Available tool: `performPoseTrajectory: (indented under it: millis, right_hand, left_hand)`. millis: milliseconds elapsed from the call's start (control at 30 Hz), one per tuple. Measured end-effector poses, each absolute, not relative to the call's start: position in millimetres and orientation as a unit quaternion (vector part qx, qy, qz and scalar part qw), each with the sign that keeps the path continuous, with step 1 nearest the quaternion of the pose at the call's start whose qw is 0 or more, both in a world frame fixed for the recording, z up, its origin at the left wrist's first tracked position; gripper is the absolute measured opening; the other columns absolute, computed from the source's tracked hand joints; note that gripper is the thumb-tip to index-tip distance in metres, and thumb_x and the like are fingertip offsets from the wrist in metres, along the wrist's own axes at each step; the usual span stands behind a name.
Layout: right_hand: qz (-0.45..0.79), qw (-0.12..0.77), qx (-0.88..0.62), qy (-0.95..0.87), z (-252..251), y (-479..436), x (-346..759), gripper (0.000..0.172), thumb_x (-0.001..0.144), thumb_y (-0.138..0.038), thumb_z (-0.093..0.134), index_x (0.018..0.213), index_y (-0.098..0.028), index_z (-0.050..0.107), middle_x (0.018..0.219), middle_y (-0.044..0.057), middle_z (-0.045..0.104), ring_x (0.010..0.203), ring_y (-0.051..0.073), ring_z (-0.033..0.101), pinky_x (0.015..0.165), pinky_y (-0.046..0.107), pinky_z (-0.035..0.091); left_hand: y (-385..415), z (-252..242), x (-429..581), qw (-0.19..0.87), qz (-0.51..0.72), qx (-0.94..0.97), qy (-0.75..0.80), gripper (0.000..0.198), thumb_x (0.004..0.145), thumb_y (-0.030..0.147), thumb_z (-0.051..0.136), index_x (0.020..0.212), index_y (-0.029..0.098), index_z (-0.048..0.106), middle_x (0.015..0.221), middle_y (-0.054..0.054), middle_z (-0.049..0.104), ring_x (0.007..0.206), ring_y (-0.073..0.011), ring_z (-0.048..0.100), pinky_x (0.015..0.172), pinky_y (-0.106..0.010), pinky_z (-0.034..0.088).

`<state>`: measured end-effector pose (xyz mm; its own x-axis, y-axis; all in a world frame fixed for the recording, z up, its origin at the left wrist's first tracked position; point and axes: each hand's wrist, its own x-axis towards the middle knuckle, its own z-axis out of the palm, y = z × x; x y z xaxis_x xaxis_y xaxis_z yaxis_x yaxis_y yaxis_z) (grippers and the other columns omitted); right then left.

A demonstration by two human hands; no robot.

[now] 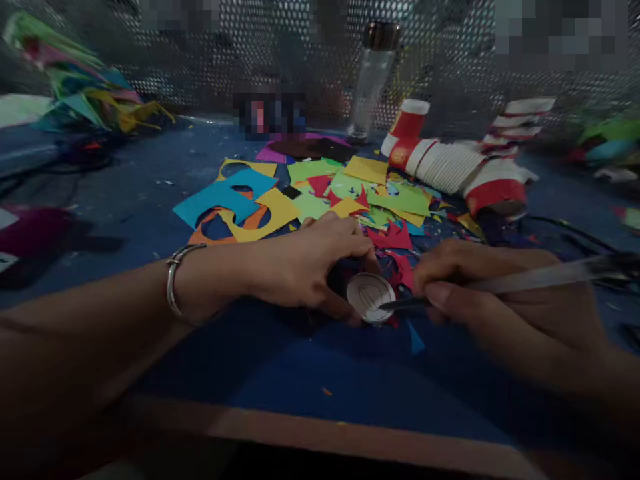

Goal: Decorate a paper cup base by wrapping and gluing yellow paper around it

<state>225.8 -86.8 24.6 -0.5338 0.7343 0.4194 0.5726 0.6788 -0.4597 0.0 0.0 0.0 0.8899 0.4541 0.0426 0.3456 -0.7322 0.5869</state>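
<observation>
My left hand (325, 267), with a silver bangle on its wrist, is curled round a small round white piece (363, 293). Dark curved lines mark its pale face. Whether it is a flat disc or a cup's base, I cannot tell. In my right hand (495, 307) is a pen with a clear barrel (540, 275), and its dark tip rests at the lower right of the white face. Beyond both hands lies a pile of coloured paper scraps (360, 190). Blue and yellow cut sheets (220, 203) with round holes lie left of the pile.
Stacked red and white paper cups (450, 163) lie at the back right. A clear bottle with a brown cap (373, 80) stands by the perforated metal screen (200, 67). Colourful paper strips (95, 93) are heaped at far left. The blue table (280, 380) has a reddish front edge.
</observation>
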Motion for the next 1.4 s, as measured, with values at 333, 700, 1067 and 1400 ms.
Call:
performPoseTrajectory:
  millis: [333, 700, 1067, 1400]
  right_hand:
    - [0.132, 0.329, -0.412, -0.839, 20.6, -83.1, 224.9, 0.02, 0.093, -0.01, 0.052, 0.081, -0.023, 0.062, 0.064, -0.004, 0.063, 0.051, 0.01, 0.057, 0.049, 0.024, 0.043]
    - [0.129, 0.311, -0.412, -0.847, 17.9, -82.8, 224.5, 0.021, 0.093, -0.011, 0.051, 0.079, -0.02, 0.062, 0.064, -0.003, 0.064, 0.053, 0.009, 0.057, 0.051, 0.021, 0.044]
    - [0.13, 0.295, -0.415, -0.851, 24.4, -83.6, 223.7, 0.023, 0.087, -0.007, 0.049, 0.072, -0.021, 0.058, 0.056, -0.004, 0.06, 0.048, 0.008, 0.055, 0.046, 0.02, 0.041]
    - [0.127, 0.296, -0.399, -0.859, 25.3, -84.1, 225.7, 0.022, 0.088, -0.01, 0.049, 0.073, -0.023, 0.059, 0.055, -0.007, 0.059, 0.044, 0.006, 0.052, 0.043, 0.018, 0.039]
  left_hand:
    - [-1.9, 1.3, 2.1, 0.295, 0.089, 0.926, 0.22, 0.052, 0.074, 0.048, 0.09, 0.116, 0.023, 0.071, 0.115, -0.008, 0.061, 0.114, -0.0305, 0.052, 0.094, -0.04, 0.041]
    - [-2.6, 0.7, 3.3, 0.288, 0.086, 0.927, 0.225, 0.051, 0.073, 0.047, 0.09, 0.114, 0.023, 0.07, 0.115, -0.007, 0.061, 0.115, -0.0303, 0.052, 0.095, -0.041, 0.04]
    - [-1.5, -0.4, 0.9, 0.29, 0.089, 0.926, 0.224, 0.051, 0.074, 0.047, 0.09, 0.115, 0.023, 0.071, 0.116, -0.007, 0.06, 0.115, -0.0304, 0.051, 0.095, -0.04, 0.039]
    - [-0.3, -1.0, 0.7, 0.305, 0.09, 0.92, 0.23, 0.05, 0.073, 0.046, 0.091, 0.113, 0.023, 0.07, 0.116, -0.007, 0.06, 0.114, -0.03, 0.051, 0.094, -0.039, 0.039]
